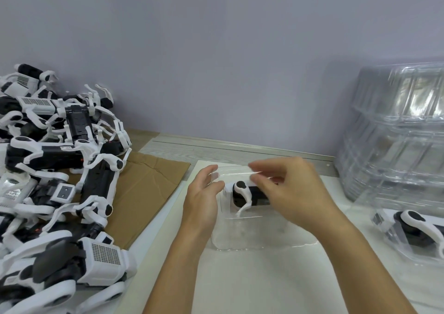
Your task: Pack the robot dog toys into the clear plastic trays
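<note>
A black and white robot dog toy (242, 194) lies inside a clear plastic tray (249, 232) at the middle of the white table. My left hand (204, 200) touches the tray's left wall with fingers spread. My right hand (295, 191) pinches the tray's thin upper edge above the toy, covering the toy's right half. A big heap of loose robot dog toys (60, 169) fills the left side. At the right edge another packed tray (413, 234) holds a toy.
A tall stack of empty clear trays (396, 140) stands at the right against the grey wall. Flattened brown cardboard (146, 188) lies under and beside the toy heap. The white table surface (252, 285) stretches toward me between my forearms.
</note>
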A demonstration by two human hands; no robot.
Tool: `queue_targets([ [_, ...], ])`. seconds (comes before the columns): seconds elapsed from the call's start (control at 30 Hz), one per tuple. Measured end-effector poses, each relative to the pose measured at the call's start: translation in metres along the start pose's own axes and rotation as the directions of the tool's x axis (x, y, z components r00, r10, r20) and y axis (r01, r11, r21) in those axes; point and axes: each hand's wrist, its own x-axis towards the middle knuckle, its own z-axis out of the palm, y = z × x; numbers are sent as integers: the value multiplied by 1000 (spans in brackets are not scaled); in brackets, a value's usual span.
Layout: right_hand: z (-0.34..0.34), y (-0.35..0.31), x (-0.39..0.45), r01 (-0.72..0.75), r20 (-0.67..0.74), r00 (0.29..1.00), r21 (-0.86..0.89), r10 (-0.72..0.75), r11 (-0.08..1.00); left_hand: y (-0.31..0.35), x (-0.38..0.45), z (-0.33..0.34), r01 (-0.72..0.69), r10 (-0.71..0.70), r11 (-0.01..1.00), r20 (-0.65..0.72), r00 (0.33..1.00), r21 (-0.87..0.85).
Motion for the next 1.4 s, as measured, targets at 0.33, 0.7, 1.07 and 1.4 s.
queue_targets([
  [0.33,-22,36,1,-364,9,930,165,368,917,-1,-1,-1,15,-15,1000,4,1000,6],
  [0.7,-23,43,3,-407,54,912,241,406,881,2,2,-2,93,-98,983,24,995,158],
  [1.07,-21,42,0,-270,15,957,411,290,871,5,5,-5,-21,20,999,30,999,45],
  [1.4,-23,39,-3,-189,-15,973,511,229,839,9,3,-6,-126,124,992,39,991,27],
])
